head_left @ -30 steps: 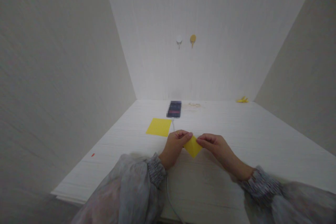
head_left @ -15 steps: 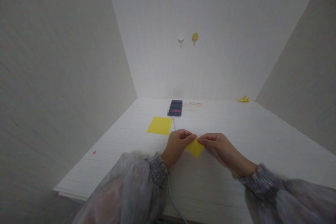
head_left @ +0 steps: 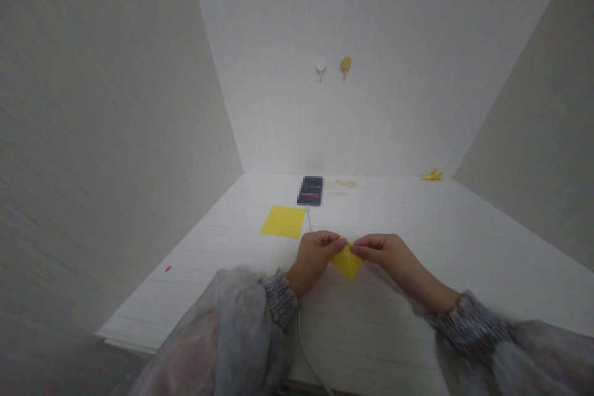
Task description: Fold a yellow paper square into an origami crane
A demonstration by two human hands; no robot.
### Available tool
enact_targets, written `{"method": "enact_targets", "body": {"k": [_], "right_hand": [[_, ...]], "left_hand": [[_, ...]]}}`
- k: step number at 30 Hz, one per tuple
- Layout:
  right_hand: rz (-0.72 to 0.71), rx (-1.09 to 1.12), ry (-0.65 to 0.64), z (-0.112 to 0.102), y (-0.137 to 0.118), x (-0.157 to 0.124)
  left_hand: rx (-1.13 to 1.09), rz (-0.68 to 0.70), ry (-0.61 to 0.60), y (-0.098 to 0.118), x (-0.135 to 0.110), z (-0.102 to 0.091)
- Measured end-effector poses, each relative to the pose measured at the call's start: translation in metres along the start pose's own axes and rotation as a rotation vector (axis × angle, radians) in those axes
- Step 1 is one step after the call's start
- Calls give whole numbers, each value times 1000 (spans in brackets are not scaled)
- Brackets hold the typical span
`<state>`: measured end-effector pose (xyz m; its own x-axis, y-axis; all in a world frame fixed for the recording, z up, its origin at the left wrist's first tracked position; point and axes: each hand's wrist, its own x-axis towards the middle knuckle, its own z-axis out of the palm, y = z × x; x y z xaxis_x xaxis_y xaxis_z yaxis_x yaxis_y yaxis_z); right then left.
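A small folded yellow paper point(head_left: 346, 262) is held just above the white table point(head_left: 417, 241) between both hands. My left hand point(head_left: 316, 255) pinches its left edge with fingers curled. My right hand point(head_left: 386, 252) pinches its right edge, thumb and fingers pressed together. The paper's lower corner points down toward the table. Both arms wear sheer grey sleeves with gathered cuffs.
A flat yellow paper square point(head_left: 283, 221) lies left of the hands. Behind it a phone point(head_left: 310, 190) with a white cable rests near the back wall. A folded yellow piece point(head_left: 432, 175) sits in the far right corner. Two hooks point(head_left: 333, 66) hang on the wall. Walls enclose three sides.
The paper's visible part has become a little smaller between the fingers. Both hands stay pinched on it in nearly the same place.
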<state>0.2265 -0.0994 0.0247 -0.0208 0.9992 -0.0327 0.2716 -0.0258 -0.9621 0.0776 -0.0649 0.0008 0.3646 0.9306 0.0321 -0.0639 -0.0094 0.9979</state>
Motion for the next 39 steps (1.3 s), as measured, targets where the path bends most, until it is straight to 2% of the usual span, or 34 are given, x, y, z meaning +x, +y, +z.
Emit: {"method": "enact_targets", "body": {"k": [5, 9, 13, 26, 33, 36, 39], "right_hand": [[-34, -74, -1, -3, 1, 1], [-46, -33, -40, -3, 1, 0], [-77, 7, -88, 0, 1, 0], [-277, -206, -151, 3, 14, 5], [-195, -186, -159, -6, 17, 5], [-161, -162, -99, -12, 21, 7], [-161, -96, -47, -14, 23, 10]], "left_hand": [[48, 18, -22, 1, 0, 0], [-13, -2, -66, 2, -1, 1], [-29, 16, -59, 3, -2, 2], [-76, -21, -31, 2, 0, 4], [-105, 11, 72, -1, 4, -5], [-132, 19, 138, -5, 8, -12], [-123, -6, 141, -6, 10, -14]]}}
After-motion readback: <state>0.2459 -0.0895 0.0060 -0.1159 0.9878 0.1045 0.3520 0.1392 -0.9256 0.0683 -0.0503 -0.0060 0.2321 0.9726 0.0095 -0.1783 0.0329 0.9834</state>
